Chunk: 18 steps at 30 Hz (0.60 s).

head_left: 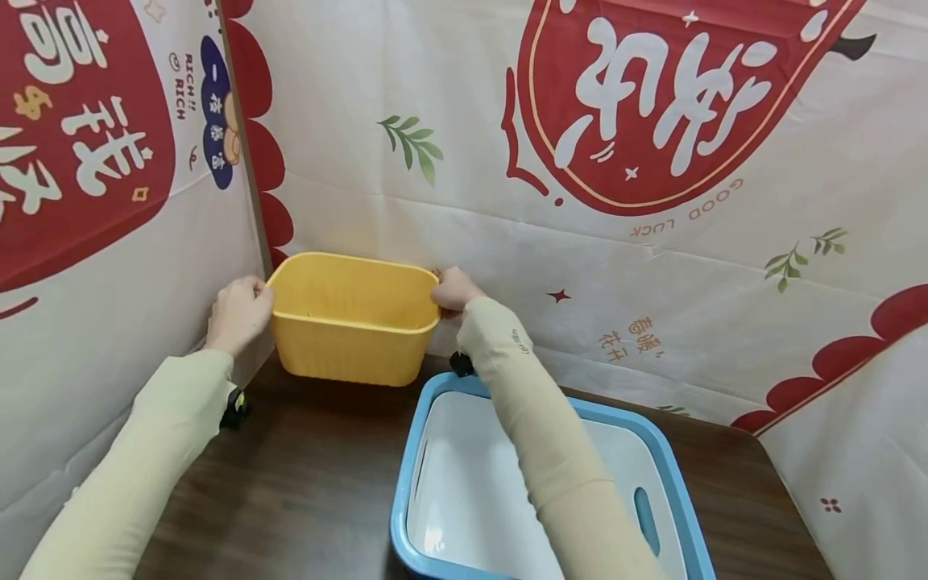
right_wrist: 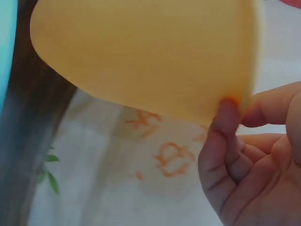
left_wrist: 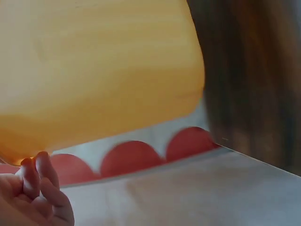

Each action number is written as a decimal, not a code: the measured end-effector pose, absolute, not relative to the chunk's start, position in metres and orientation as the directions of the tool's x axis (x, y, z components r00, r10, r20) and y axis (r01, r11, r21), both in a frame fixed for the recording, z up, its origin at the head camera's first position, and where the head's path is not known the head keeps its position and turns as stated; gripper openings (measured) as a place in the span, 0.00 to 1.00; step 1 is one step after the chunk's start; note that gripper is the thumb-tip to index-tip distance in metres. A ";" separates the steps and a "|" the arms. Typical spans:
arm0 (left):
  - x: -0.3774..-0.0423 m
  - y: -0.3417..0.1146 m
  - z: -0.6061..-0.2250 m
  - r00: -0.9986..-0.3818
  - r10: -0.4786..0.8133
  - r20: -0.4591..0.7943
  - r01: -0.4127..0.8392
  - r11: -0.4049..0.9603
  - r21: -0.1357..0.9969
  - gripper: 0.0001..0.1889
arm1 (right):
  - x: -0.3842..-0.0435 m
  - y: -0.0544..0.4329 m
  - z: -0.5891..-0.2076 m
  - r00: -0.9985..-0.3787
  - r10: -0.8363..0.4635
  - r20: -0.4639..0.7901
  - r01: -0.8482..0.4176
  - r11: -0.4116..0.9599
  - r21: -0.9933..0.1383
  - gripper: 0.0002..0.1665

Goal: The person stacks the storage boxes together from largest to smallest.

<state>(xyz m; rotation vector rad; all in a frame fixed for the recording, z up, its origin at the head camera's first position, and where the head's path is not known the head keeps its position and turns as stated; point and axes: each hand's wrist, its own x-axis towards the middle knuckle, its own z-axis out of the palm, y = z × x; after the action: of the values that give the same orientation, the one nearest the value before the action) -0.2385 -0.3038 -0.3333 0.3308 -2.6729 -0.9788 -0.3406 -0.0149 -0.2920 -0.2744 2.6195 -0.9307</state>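
Observation:
A yellow plastic bin (head_left: 348, 350) with rounded corners is held between both hands at the back left corner of the table. My left hand (head_left: 241, 314) grips its left rim, and in the left wrist view the curled fingers (left_wrist: 44, 167) meet the yellow wall. At the right end of the rim, my right hand (head_left: 457, 292) pinches the edge; thumb and fingers (right_wrist: 225, 122) close on it in the right wrist view. The bin's inside is partly visible in the head view, with its floor hidden by the front wall.
A blue-rimmed box (head_left: 652, 439) with a white lid stands on the dark wooden table (head_left: 290, 475), under my right forearm. Printed white cloth (head_left: 464, 217) with red patterns covers the walls behind and to the left.

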 end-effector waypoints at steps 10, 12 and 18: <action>-0.218 -0.277 -0.272 -0.898 -0.282 0.337 0.005 0.760 0.649 0.17 | -0.316 0.028 -0.238 -0.924 -0.372 -0.088 -0.210 0.686 -0.697 0.11; -0.211 -0.270 -0.262 -0.895 -0.265 0.360 0.036 0.759 0.650 0.18 | -0.309 0.036 -0.229 -0.928 -0.365 -0.071 -0.217 0.686 -0.695 0.13; -0.195 -0.246 -0.234 -0.913 -0.199 0.357 0.094 0.748 0.657 0.17 | -0.283 0.068 -0.206 -0.949 -0.313 -0.033 -0.198 0.674 -0.712 0.16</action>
<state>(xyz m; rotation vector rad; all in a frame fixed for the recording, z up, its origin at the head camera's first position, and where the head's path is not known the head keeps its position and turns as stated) -0.1953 -0.2459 -0.2338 0.0797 -2.5390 -0.9851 -0.2835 0.0680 -0.2065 -0.4200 2.7332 -1.1346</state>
